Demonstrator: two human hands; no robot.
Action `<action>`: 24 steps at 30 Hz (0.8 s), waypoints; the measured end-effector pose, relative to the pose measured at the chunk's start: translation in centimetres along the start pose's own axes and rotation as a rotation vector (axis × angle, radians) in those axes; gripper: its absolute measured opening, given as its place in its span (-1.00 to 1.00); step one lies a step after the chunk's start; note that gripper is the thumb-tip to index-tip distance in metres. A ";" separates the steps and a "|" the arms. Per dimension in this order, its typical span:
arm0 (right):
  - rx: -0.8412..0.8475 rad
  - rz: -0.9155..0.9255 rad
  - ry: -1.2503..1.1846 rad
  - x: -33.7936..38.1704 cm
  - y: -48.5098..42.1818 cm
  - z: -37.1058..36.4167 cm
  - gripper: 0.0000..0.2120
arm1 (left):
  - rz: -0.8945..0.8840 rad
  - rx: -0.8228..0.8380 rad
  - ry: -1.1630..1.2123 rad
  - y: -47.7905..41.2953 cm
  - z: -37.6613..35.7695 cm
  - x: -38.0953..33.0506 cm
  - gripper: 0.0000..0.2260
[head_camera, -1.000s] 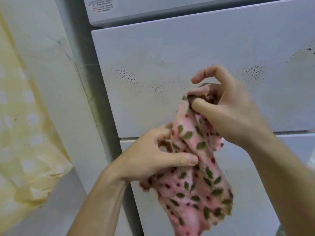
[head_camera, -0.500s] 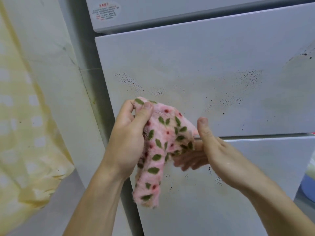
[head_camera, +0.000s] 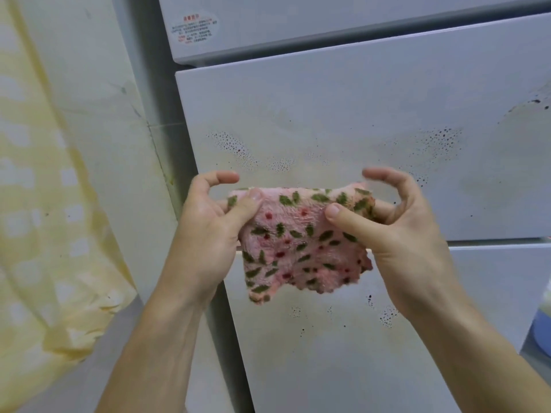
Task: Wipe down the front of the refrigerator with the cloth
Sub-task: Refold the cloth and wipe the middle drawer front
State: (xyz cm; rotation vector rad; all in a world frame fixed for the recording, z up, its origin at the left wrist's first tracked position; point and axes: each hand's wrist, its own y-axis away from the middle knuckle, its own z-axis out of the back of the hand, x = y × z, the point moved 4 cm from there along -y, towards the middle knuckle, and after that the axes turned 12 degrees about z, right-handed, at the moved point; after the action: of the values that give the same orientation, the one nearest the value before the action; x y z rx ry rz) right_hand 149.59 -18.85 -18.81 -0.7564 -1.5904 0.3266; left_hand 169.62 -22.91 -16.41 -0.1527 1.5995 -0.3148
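Note:
A pink cloth (head_camera: pixel 301 245) with green leaves and red dots hangs spread flat between both hands, in front of the white refrigerator (head_camera: pixel 343 120). My left hand (head_camera: pixel 208 231) pinches its upper left corner with thumb and fingers. My right hand (head_camera: pixel 396 228) pinches its upper right corner the same way. The cloth is held just off the middle door panel, near the seam above the lower panel (head_camera: pixel 343 353). Both panels carry clusters of dark specks and yellowish stains.
A tiled wall (head_camera: pixel 98 120) stands close on the left of the refrigerator, with a yellow patterned curtain (head_camera: pixel 38 234) hanging over it. A sticker (head_camera: pixel 195 29) sits on the top door. A blue object (head_camera: pixel 541 332) shows at the right edge.
The bunched cloth has been pulled open into a flat sheet. My right hand moved up from under the cloth to its right corner, and my left hand shifted to the left corner.

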 end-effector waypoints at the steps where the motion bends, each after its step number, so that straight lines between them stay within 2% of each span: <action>1: 0.039 0.030 0.072 0.2 -0.1 0.1 -0.36 | 0.000 0.035 -0.034 0.0 0.3 -0.1 -0.79; 3: 0.136 0.048 0.161 0.5 -0.4 0.3 -0.42 | 0.017 0.114 -0.096 0.0 1.0 -0.4 -0.73; 6: 0.217 0.032 0.223 0.3 -0.7 0.0 -0.70 | 0.010 0.116 -0.288 0.0 2.4 -0.8 -0.68; 9: 0.174 0.194 0.445 0.0 -0.9 -1.0 -0.86 | -0.097 -0.103 -0.554 -0.6 3.8 -1.0 -0.74; 11: 0.069 0.409 0.741 0.4 -0.9 -2.0 -0.92 | -0.161 -0.243 -0.585 -0.8 4.6 -0.9 -0.79; 13: -0.024 0.564 0.893 0.5 -0.9 -3.2 -0.97 | -0.213 -0.349 -0.578 -0.8 5.0 -0.7 -0.84; 17: -0.126 0.539 0.649 -0.8 -1.5 -6.7 -0.89 | -0.329 -0.494 -0.521 -2.1 5.6 -0.2 -0.85; 20: -0.086 0.510 0.267 -2.4 -1.0 -11.0 -0.61 | -0.410 -0.561 -0.442 -4.4 5.8 0.5 -0.84; 21: -0.032 0.576 0.299 -3.4 -0.8 -12.6 -0.55 | -0.432 -0.581 -0.429 -5.1 5.9 0.9 -0.83; 24: 0.083 0.803 0.756 -7.3 -1.1 -15.0 -0.53 | -0.508 -0.614 -0.429 -6.7 6.7 2.1 -0.71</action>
State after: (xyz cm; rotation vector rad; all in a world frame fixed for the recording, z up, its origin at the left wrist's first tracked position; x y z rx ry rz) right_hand 163.66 -27.51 -21.17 -1.2535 -0.5138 0.5889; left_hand 175.50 -30.56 -16.63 -1.0395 1.1655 -0.1514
